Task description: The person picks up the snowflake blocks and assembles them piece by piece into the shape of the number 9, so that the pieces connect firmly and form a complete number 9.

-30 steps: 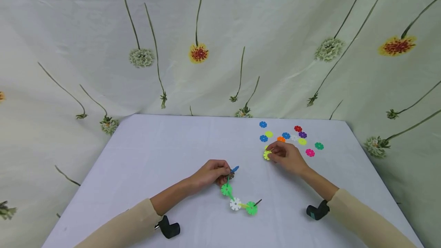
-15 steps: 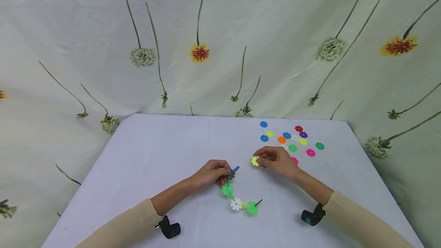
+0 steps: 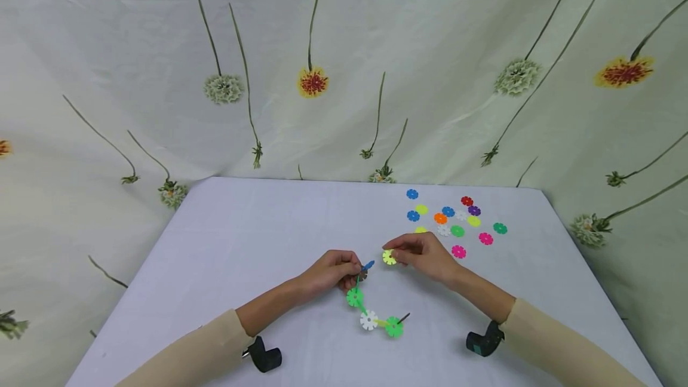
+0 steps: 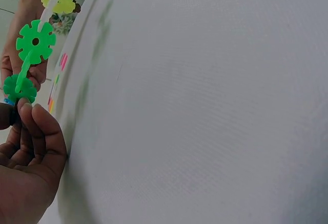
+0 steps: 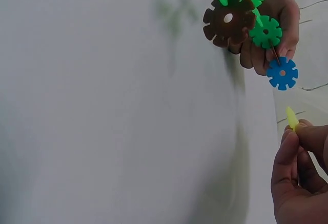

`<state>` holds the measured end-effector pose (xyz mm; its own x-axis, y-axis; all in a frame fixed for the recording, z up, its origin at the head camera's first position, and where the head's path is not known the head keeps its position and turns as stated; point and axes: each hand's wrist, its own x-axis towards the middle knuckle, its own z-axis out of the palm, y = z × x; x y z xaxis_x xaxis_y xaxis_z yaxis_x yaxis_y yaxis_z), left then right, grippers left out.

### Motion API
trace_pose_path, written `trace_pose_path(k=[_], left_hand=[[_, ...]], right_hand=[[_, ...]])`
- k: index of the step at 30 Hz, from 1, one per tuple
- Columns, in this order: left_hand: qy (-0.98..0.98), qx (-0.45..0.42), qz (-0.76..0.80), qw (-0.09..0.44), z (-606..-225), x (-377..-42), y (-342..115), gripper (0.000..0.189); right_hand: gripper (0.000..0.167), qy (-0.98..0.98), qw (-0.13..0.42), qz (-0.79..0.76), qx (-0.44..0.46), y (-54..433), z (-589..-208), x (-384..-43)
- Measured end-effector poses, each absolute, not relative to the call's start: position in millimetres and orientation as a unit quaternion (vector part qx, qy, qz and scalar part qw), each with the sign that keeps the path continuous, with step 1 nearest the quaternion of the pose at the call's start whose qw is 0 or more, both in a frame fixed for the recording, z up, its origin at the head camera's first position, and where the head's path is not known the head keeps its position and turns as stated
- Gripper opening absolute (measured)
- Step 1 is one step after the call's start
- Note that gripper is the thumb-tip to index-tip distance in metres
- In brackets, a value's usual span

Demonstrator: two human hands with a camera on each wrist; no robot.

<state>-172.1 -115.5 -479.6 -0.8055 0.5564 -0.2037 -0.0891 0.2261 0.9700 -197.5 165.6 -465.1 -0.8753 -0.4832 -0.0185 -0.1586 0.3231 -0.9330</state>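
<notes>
The head view looks forward and down across the table (image 3: 242, 226); both close wrist views share the disc chain (image 3: 368, 320).

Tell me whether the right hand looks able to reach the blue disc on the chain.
Likely yes: the right hand is close, with only the yellow disc it pinches between it and the blue disc, which sticks out past the left hand.
</notes>
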Motion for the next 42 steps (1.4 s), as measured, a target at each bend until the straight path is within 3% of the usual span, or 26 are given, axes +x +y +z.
trace_pose_path(k=[29,42], left_hand=[[0.737,0.166,0.599,0.265,-476,-171,-111,0.021],[0.717,0.17,0.617,0.277,-475,-171,-111,0.019]], right_hand=[[0.022,0.784,0.186,-0.545,-0.231,145,-465,-199],[0.024,0.778,0.179,-0.573,-0.187,145,-456,-199]])
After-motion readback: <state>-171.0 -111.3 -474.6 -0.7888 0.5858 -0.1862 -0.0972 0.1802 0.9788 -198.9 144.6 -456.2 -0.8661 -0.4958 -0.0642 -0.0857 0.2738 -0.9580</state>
